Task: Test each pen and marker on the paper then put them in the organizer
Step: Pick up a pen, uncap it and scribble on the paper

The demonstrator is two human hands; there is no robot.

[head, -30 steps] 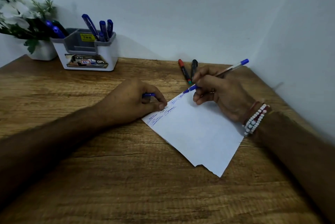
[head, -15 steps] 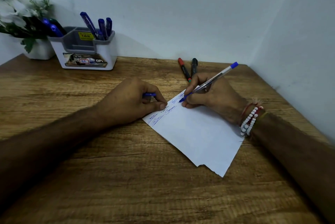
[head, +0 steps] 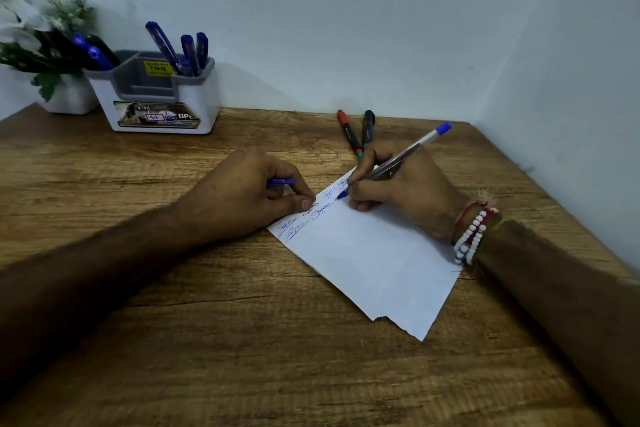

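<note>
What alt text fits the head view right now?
The right hand presses a clear blue pen to the top of a torn paper that the left hand, holding a blue cap, steadies. Red marker and black marker lie behind; organizer back left.

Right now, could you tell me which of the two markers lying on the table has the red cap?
The left marker of the pair by the back wall: its cap is red, while the marker beside it, nearer the corner, is all dark.
</note>
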